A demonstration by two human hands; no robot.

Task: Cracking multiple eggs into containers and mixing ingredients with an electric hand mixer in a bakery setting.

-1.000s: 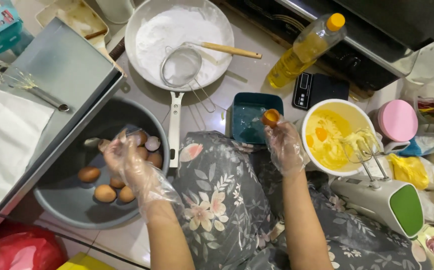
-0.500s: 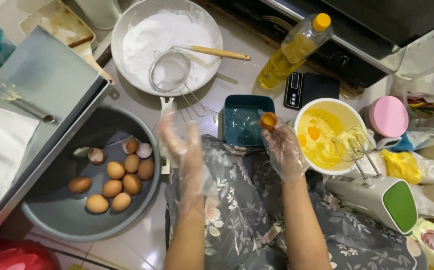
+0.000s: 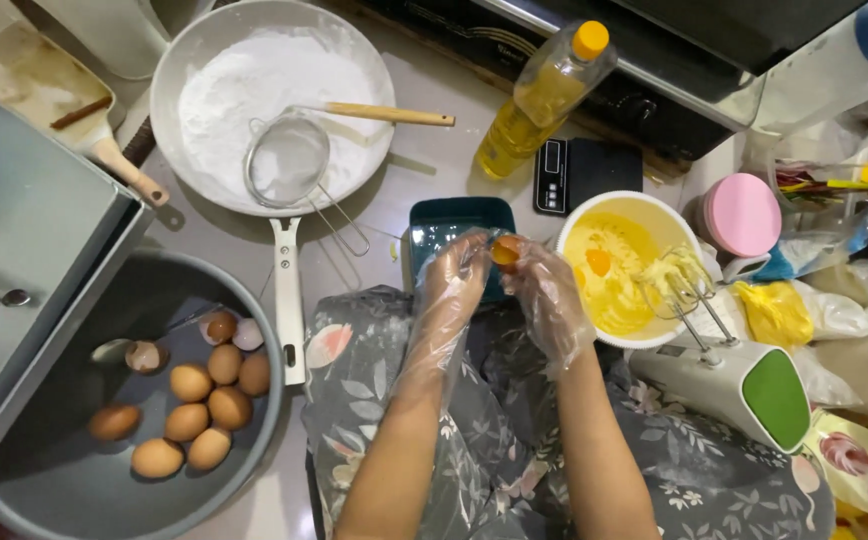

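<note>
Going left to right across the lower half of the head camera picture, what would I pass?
Grey basin of brown eggs → white pan handle → left hand → egg yolk in its shell → right hand → white bowl of yellow batter → hand mixer.

Orange yolk (image 3: 505, 252) over a teal dish (image 3: 444, 232), yellow batter in a white bowl (image 3: 622, 208), brown eggs (image 3: 192, 382), grey floral cloth (image 3: 374, 380).
</note>
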